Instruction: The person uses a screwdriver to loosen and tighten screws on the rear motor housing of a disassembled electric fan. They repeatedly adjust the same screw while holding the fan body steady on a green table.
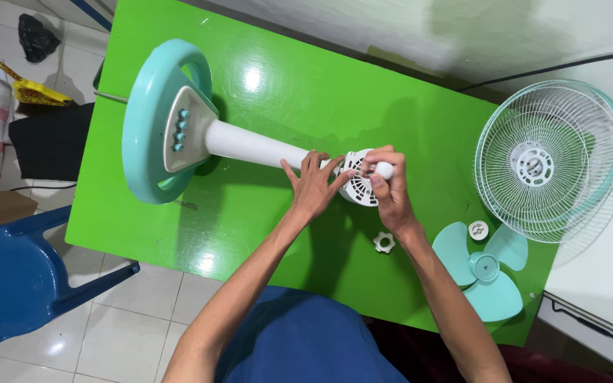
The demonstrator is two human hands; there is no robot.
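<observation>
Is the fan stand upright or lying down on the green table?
Lying down. The fan stand lies on its side on the green table, round base on edge, with both hands at the motor housing.
</observation>
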